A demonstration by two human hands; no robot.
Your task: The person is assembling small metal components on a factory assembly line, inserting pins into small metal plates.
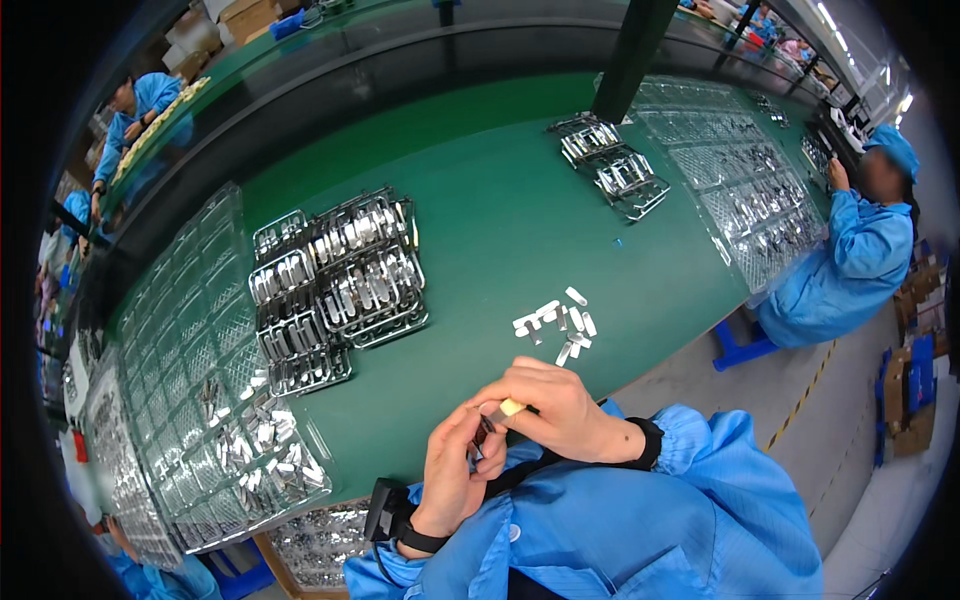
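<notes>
Both my hands meet close to my body at the bench's near edge. My left hand (453, 478) is closed around a small dark part with a shiny edge (482, 432), mostly covered by the fingers. Between the thumb and fingers of my right hand (562, 408) is a small flat piece with a pale yellow end (511, 407), held against the dark part. Just beyond my hands, several loose silvery-white metal strips (550, 310) lie scattered on the green bench top (470, 240).
Wire racks (340, 275) filled with metal strips stand left of centre, with a smaller rack group (610, 165) farther off. Clear plastic trays lie at left (190, 300) and right (735, 170). A dark post (635, 60) rises at the back. A co-worker in blue (850, 240) sits at right.
</notes>
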